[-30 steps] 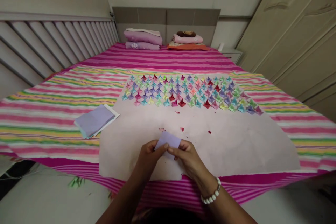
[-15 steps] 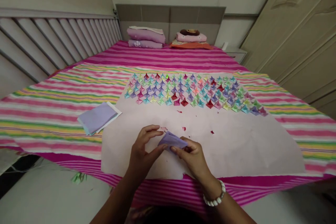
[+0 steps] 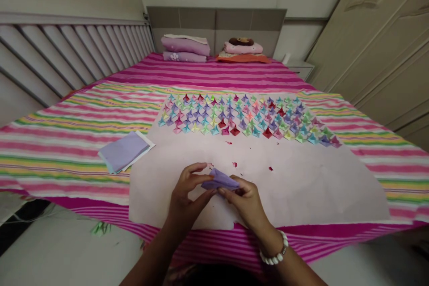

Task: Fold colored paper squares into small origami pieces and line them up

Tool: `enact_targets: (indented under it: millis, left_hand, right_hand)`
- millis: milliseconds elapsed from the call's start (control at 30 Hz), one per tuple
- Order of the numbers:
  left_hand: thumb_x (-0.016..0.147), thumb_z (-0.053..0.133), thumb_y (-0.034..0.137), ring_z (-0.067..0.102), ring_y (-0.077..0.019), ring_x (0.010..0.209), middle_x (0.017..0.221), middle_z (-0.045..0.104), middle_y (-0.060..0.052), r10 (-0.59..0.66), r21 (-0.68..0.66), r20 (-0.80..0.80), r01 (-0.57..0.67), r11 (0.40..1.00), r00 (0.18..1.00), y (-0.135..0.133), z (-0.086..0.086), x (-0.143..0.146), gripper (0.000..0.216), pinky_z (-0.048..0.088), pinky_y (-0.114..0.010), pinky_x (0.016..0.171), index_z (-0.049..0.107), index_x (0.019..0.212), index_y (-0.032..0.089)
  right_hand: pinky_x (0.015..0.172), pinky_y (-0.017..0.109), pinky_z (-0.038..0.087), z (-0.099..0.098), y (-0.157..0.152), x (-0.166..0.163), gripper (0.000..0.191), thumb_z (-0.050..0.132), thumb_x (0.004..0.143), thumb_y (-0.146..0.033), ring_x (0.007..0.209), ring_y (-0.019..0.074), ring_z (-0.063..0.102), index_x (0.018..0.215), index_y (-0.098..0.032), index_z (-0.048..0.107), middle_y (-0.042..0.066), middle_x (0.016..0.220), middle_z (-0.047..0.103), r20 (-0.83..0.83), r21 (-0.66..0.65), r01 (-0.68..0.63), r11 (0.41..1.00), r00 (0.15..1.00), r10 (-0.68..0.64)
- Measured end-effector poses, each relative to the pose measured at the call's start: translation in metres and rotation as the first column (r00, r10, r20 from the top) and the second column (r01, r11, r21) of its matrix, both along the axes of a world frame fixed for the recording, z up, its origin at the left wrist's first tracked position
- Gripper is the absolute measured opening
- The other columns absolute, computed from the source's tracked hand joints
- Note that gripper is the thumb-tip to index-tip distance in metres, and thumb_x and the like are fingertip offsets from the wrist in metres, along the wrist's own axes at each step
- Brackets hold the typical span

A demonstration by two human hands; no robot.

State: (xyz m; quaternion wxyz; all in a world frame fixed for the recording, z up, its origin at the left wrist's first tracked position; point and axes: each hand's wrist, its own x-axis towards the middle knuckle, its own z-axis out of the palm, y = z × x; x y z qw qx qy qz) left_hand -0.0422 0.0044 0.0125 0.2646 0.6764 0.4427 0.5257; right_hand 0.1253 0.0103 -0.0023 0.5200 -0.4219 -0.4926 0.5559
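A folded piece of purple paper (image 3: 219, 179) is held between my two hands above a large pale sheet (image 3: 301, 183). My right hand (image 3: 247, 196) pinches its right end between thumb and fingers. At the left end, the thumb and index finger of my left hand (image 3: 187, 194) close on the paper, while the other fingers stay raised. Rows of small folded paper pieces (image 3: 234, 116) in many colours cover the far part of the sheet. Left of it lies a stack of paper squares (image 3: 124, 152), purple on top.
Small dark red paper scraps (image 3: 234, 164) lie on the sheet beyond my hands. A striped bedspread (image 3: 67, 134) spreads beneath. Folded bedding (image 3: 185, 47) stands by the headboard (image 3: 248, 18). A railing (image 3: 80, 53) runs along the left. Green paper (image 3: 100, 229) lies on the floor.
My left index finger has moved down and right onto the purple paper, and the left thumb has shifted slightly right. The right hand keeps its pinch with hardly any movement.
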Motion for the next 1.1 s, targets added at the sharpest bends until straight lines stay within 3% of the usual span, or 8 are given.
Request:
enact_targets:
  millis: [200, 533, 700, 800, 900, 1000, 1100]
  left_hand:
    - [0.078, 0.069, 0.021, 0.057, -0.0243, 0.112, 0.127, 0.056, -0.009, -0.03, -0.032, -0.018, 0.029, 0.999, 0.999, -0.002, -0.008, 0.002, 0.005, 0.047, -0.038, 0.091, 0.072, 0.082, 0.023]
    - [0.077, 0.07, 0.02, 0.048, -0.0259, 0.125, 0.132, 0.051, -0.011, -0.107, -0.106, 0.14, 0.122, 0.987, 0.984, 0.004, -0.013, 0.001, 0.03, 0.041, -0.043, 0.102, 0.064, 0.106, 0.024]
    - [0.076, 0.071, 0.018, 0.046, -0.0259, 0.126, 0.136, 0.049, -0.009, -0.178, -0.156, 0.224, 0.216, 0.964, 0.958, 0.005, -0.013, 0.002, 0.018, 0.041, -0.04, 0.102, 0.07, 0.093, 0.023]
    - [0.078, 0.068, 0.017, 0.051, -0.0252, 0.121, 0.128, 0.056, -0.009, -0.224, -0.21, 0.325, 0.301, 0.93, 0.919, 0.005, -0.012, 0.001, 0.012, 0.043, -0.037, 0.099, 0.072, 0.087, 0.022]
    - [0.08, 0.063, 0.014, 0.061, -0.0212, 0.101, 0.109, 0.065, -0.008, -0.269, -0.253, 0.366, 0.374, 0.892, 0.891, 0.005, -0.01, -0.001, 0.013, 0.048, -0.032, 0.084, 0.073, 0.086, 0.021]
    - [0.082, 0.058, 0.011, 0.062, -0.017, 0.085, 0.094, 0.066, -0.006, -0.303, -0.252, 0.307, 0.384, 0.888, 0.902, 0.004, -0.007, -0.002, 0.019, 0.048, -0.027, 0.072, 0.073, 0.088, 0.021]
    - [0.083, 0.053, 0.009, 0.061, -0.0161, 0.081, 0.089, 0.065, -0.005, -0.306, -0.205, 0.21, 0.348, 0.915, 0.929, 0.004, -0.005, -0.004, 0.025, 0.046, -0.026, 0.069, 0.073, 0.091, 0.022]
  right_hand:
    - [0.047, 0.024, 0.032, -0.003, 0.001, 0.001, 0.016, 0.076, 0.069, -0.031, 0.052, 0.01, 0.041, 0.064, -0.018, 0.066, -0.003, 0.061, 0.053, -0.029, 0.025, 0.014, 1.0, 0.999, -0.013]
    - [0.045, 0.022, 0.03, -0.005, 0.001, -0.001, 0.016, 0.075, 0.071, -0.028, 0.05, 0.0077, 0.04, 0.065, -0.017, 0.065, -0.004, 0.06, 0.051, 0.004, 0.057, -0.007, 0.998, 1.0, 0.007]
    - [0.043, 0.021, 0.03, -0.007, 0.0, -0.001, 0.015, 0.076, 0.068, -0.027, 0.047, 0.0073, 0.038, 0.065, -0.017, 0.065, -0.005, 0.056, 0.049, 0.006, 0.027, -0.019, 0.999, 1.0, 0.019]
    - [0.043, 0.021, 0.033, -0.008, -0.001, -0.002, 0.014, 0.076, 0.066, -0.025, 0.046, 0.0071, 0.039, 0.064, -0.017, 0.065, -0.006, 0.053, 0.048, -0.002, -0.018, -0.024, 1.0, 1.0, 0.024]
    - [0.044, 0.021, 0.037, -0.006, 0.0, -0.002, 0.012, 0.075, 0.064, -0.023, 0.045, 0.0082, 0.044, 0.064, -0.017, 0.065, -0.005, 0.052, 0.053, -0.049, -0.061, -0.051, 0.997, 0.998, 0.048]
    - [0.044, 0.021, 0.039, -0.006, 0.0, -0.003, 0.007, 0.071, 0.064, -0.02, 0.044, 0.0094, 0.049, 0.065, -0.017, 0.066, -0.004, 0.05, 0.057, -0.107, -0.088, -0.092, 0.992, 0.991, 0.082]
    - [0.048, 0.021, 0.04, -0.008, 0.0, -0.002, 0.002, 0.068, 0.067, -0.018, 0.044, 0.0098, 0.051, 0.068, -0.017, 0.067, -0.004, 0.048, 0.059, -0.14, -0.104, -0.12, 0.987, 0.985, 0.105]
